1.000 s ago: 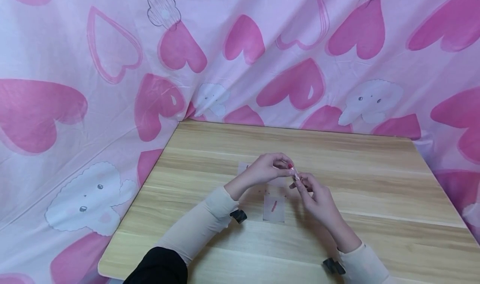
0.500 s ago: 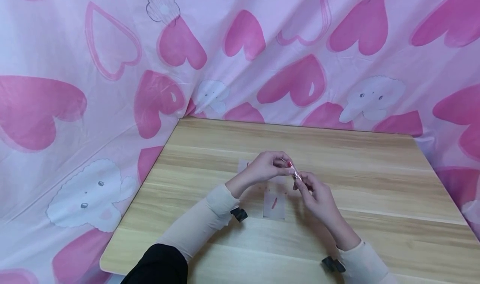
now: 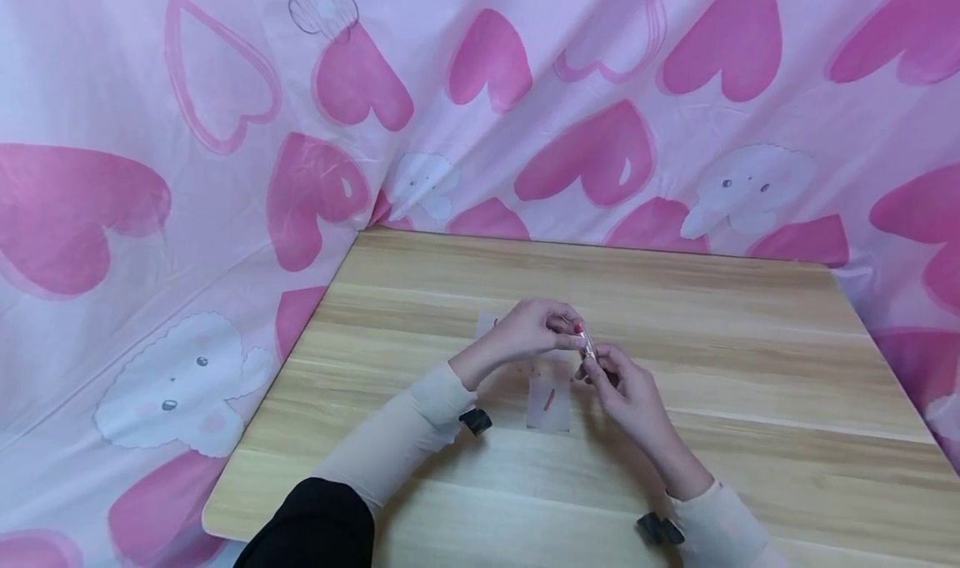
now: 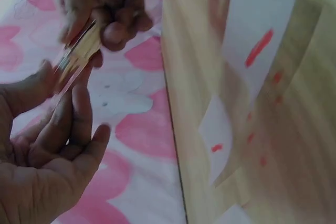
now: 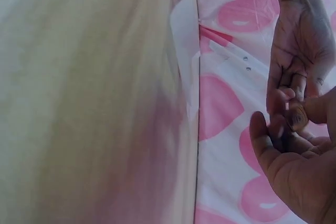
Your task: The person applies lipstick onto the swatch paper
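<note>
Between both hands, above the middle of the table, is a slim shiny gold-pink lipstick tube (image 3: 588, 348), slanted in the head view. My left hand (image 3: 525, 333) pinches its upper end, where a small red spot shows. Lower down, my right hand (image 3: 628, 391) holds the other end between thumb and fingers. The left wrist view shows the tube's gold, glossy side (image 4: 86, 48) spanning the gap between the hands. In the right wrist view fingers hide most of it, and only a round gold end (image 5: 297, 119) is visible.
A pale paper (image 3: 549, 409) with one red stroke lies on the wooden table (image 3: 750, 343) below the hands. Another marked paper (image 3: 486, 324) is partly behind the left wrist. Several small red specks (image 4: 250, 137) dot the wood. Pink heart-print cloth (image 3: 480, 159) hangs behind the table.
The whole head view has shifted slightly, with the table higher in it. Both hands keep hold of the lipstick tube, which now stands a little steeper, and the right hand has moved slightly left.
</note>
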Demonstrator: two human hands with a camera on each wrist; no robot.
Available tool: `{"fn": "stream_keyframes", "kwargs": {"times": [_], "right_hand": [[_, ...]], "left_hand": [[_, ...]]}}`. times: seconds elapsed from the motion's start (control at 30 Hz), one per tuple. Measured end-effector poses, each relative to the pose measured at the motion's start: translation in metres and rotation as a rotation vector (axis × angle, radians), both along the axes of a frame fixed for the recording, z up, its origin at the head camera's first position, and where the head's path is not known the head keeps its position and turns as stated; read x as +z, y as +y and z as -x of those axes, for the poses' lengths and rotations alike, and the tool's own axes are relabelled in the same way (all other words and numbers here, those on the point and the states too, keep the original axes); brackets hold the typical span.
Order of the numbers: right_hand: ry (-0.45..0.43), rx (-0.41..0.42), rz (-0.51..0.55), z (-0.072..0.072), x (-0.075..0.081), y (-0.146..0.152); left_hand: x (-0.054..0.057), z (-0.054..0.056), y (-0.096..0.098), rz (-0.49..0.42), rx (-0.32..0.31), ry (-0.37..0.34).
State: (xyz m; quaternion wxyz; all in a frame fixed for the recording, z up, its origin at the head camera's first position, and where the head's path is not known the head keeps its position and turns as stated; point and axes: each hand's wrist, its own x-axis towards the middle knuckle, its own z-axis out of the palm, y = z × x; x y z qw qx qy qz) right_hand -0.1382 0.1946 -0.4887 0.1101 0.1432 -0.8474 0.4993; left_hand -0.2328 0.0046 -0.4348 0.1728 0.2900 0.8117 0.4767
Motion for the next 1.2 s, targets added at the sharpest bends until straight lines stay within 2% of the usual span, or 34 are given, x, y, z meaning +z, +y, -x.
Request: {"fn": "stream_keyframes", "kwargs": {"times": [0.13, 0.3, 0.43, 0.53, 0.67, 0.8, 1.0, 1.1, 1.2], "right_hand": [[0.024, 0.052, -0.052, 0.003, 0.003, 0.003], [0.061, 0.066, -0.141, 0.009, 0.003, 0.011], [0.112, 0.073, -0.203, 0.016, 0.003, 0.018], [0.124, 0.077, -0.230, 0.023, 0.002, 0.022], [0.089, 0.076, -0.261, 0.034, -0.002, 0.028], [0.005, 0.069, -0.325, 0.045, -0.008, 0.032], [-0.183, 0.065, -0.395, 0.057, -0.014, 0.032], [-0.235, 0.048, -0.400, 0.059, -0.016, 0.032], [-0.252, 0.053, -0.389, 0.058, -0.017, 0.033]], "left_hand": [[0.000, 0.005, -0.003, -0.008, -0.070, 0.065], [-0.001, 0.003, 0.002, 0.002, -0.169, 0.187], [-0.005, 0.000, 0.007, 0.020, -0.199, 0.242], [-0.009, -0.001, 0.009, 0.035, -0.165, 0.246], [-0.013, -0.001, 0.004, 0.107, -0.097, 0.233], [-0.021, 0.003, -0.007, 0.160, -0.026, 0.217], [-0.034, 0.008, -0.024, 0.223, 0.053, 0.218], [-0.038, 0.008, -0.032, 0.249, 0.090, 0.226], [-0.040, 0.007, -0.042, 0.287, 0.142, 0.246]]}}
